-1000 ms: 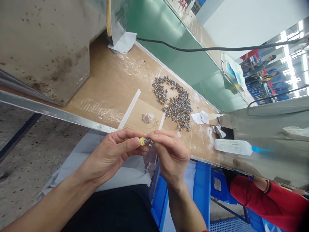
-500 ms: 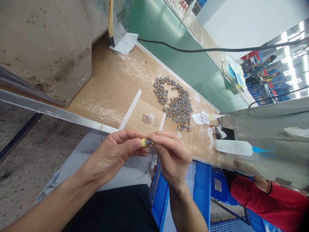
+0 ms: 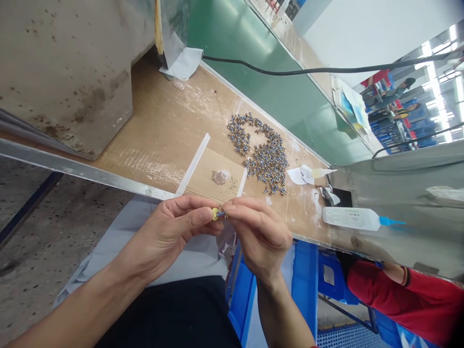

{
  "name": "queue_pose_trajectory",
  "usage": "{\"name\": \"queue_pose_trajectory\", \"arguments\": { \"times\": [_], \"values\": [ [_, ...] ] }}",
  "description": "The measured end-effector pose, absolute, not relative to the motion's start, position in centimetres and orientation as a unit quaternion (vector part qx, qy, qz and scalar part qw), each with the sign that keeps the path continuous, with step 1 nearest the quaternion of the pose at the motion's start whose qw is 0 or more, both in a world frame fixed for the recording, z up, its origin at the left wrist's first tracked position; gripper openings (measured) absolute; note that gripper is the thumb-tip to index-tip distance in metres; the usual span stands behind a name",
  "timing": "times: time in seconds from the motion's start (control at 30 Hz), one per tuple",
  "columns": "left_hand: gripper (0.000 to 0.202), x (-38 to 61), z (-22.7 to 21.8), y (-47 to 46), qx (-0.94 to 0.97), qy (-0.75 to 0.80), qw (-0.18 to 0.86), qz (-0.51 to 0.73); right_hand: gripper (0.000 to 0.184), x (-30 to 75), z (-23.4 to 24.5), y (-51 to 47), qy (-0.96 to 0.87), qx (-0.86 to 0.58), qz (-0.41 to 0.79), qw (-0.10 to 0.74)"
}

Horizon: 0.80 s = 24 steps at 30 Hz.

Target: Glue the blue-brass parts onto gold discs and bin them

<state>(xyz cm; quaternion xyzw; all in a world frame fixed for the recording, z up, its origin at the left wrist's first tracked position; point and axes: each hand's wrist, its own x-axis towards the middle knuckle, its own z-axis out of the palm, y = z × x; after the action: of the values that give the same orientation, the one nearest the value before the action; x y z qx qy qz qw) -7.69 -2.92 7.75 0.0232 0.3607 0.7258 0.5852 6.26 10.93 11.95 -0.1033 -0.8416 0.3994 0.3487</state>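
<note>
Above the table's front edge, my left hand (image 3: 170,227) pinches a small round yellow piece (image 3: 215,213) between thumb and fingers. Against its right side sits a small blue-and-gold metal part (image 3: 220,213). My right hand (image 3: 259,234) has its thumb and fingertips closed at the right end of that part, partly covering it. Beyond my hands, a pile of similar small blue-and-gold parts (image 3: 270,162) lies spread in a curve. Nearer, a small clear dish (image 3: 221,177) rests on a cardboard sheet (image 3: 203,169), with tiny specks beside it.
A white bottle with a blue nozzle (image 3: 350,219) lies at the right, near a smaller nozzle bottle (image 3: 321,172) and paper scraps (image 3: 300,175). A stained metal housing (image 3: 72,72) stands at the left. Blue bins (image 3: 304,285) are below the table; a person's red sleeve (image 3: 427,304) shows at lower right.
Both hands stay together at nearly the same spot. The blue-and-gold part has turned slightly, and less of it shows beside my right fingertips. The view has shifted a little.
</note>
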Motion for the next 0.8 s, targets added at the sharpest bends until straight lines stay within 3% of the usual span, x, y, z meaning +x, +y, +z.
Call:
{"name": "queue_pose_trajectory", "arguments": {
  "times": [0.8],
  "values": [
    [0.021, -6.1, 9.0, -2.5, 0.018, 0.492, 0.485, 0.722, 0.052, 6.8, 10.7, 10.6, -0.87, -0.067, 0.266, 0.41]
  ]
}}
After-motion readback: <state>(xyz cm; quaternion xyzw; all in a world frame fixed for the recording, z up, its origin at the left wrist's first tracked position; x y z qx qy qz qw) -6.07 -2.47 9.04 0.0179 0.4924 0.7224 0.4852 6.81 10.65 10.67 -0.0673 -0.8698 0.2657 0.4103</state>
